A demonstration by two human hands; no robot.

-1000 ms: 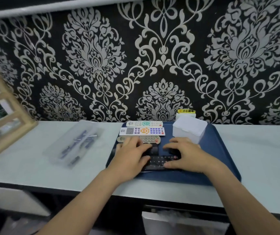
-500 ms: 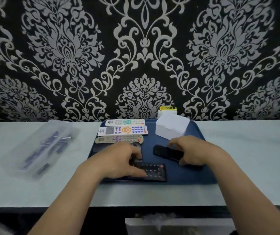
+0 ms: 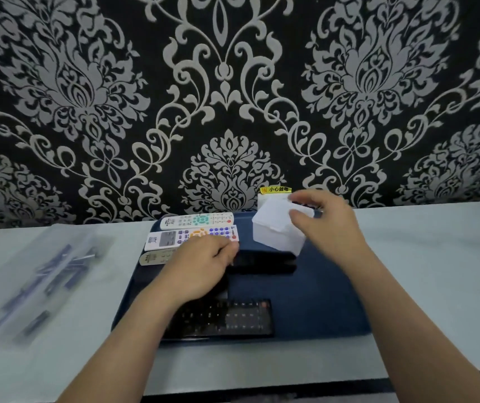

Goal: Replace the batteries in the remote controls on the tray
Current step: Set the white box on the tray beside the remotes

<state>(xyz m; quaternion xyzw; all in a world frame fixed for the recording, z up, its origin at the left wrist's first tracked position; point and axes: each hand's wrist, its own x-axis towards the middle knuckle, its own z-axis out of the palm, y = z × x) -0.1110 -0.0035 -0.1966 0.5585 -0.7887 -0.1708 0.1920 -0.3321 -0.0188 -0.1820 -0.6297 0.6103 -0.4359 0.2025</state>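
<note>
Leftmost, well away from either hand, a clear bag (image 3: 49, 274) of dark parts lies blurred on the counter (image 3: 436, 271). Three light remotes (image 3: 174, 237) sit on the blue tray (image 3: 320, 301) just beyond the left hand (image 3: 201, 269), whose curled fingers meet the left end of a small dark remote (image 3: 265, 264) — firm hold or mere touch, I cannot tell. Under that wrist lies a large black remote (image 3: 227, 318). Further right, the right hand (image 3: 326, 225) pinches the far corner of the white box (image 3: 276, 231) — thumb on its lid.
</note>
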